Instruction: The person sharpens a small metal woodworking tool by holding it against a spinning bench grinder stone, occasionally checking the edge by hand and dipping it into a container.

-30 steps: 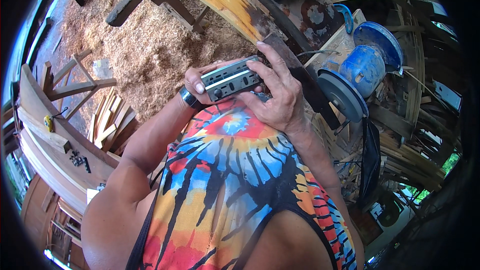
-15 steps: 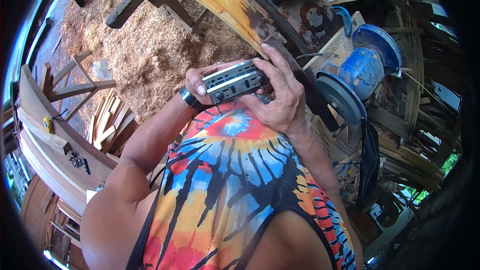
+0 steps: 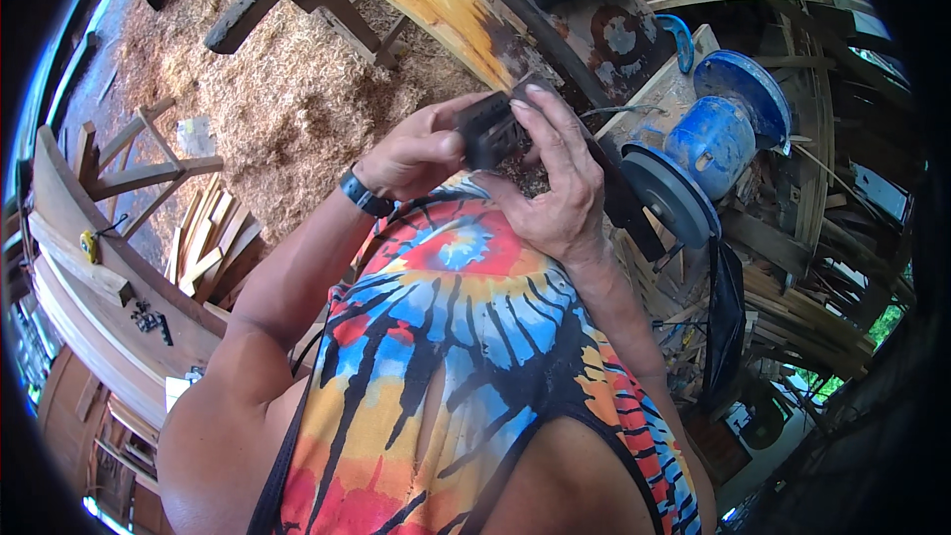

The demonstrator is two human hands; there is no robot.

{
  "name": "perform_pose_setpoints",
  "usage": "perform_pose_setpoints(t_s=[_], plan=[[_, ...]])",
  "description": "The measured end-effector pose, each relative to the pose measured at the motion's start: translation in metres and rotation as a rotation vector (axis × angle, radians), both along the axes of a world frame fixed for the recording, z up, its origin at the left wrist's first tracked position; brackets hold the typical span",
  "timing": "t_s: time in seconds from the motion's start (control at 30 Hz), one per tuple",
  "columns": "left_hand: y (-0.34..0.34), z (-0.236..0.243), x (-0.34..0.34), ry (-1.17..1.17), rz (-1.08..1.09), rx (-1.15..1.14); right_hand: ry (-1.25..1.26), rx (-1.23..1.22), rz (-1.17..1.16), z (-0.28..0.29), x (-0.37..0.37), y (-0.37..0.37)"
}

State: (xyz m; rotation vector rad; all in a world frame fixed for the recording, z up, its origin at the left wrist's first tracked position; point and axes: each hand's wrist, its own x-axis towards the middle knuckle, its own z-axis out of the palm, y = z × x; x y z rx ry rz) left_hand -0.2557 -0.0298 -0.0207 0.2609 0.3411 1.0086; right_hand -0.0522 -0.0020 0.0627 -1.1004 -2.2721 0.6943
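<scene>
A dark slotted metal block is held up in front of my chest, blurred by motion. My left hand grips its left end, thumb on the near face and fingers behind. At its right end, my right hand holds on with fingers bent over the top and thumb below. The upper right part of the block is partly hidden by those fingers. I cannot tell whether it is one piece or two laid together.
A blue bench grinder stands on a board to the right. Ahead runs a curved, yellowish plank above heaped wood shavings. At left, a curved timber carries a yellow tape measure and small black parts.
The block has turned from its light grey, slotted side to a dark side and risen slightly. My left hand has moved up and right with it; my right hand stays nearly in place.
</scene>
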Motion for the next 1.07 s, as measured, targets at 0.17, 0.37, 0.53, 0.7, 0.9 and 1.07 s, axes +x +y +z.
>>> perform_pose_setpoints(t_s=[0.17, 0.37, 0.53, 0.7, 0.9, 1.07], plan=[[0.002, 0.025, 0.011, 0.518, 0.079, -0.083, 0.101, -0.093, -0.049, -0.008, -0.003, 0.001], [0.003, 0.07, 0.006, 0.666, 0.062, -0.044, 0.282, -0.447, -0.213, -0.011, 0.004, -0.004], [-0.001, 0.066, 0.003, 0.782, 0.072, -0.038, 0.384, -0.647, -0.293, -0.005, 0.003, -0.005], [-0.003, 0.071, -0.004, 0.881, 0.041, -0.01, 0.762, -0.898, -0.328, -0.018, 0.008, -0.004], [-0.003, 0.073, -0.005, 0.858, 0.039, 0.017, 0.851, -0.962, -0.361, -0.02, 0.007, -0.004], [-0.002, 0.074, -0.006, 0.847, 0.023, 0.006, 0.828, -0.944, -0.363, -0.024, 0.008, -0.005]])
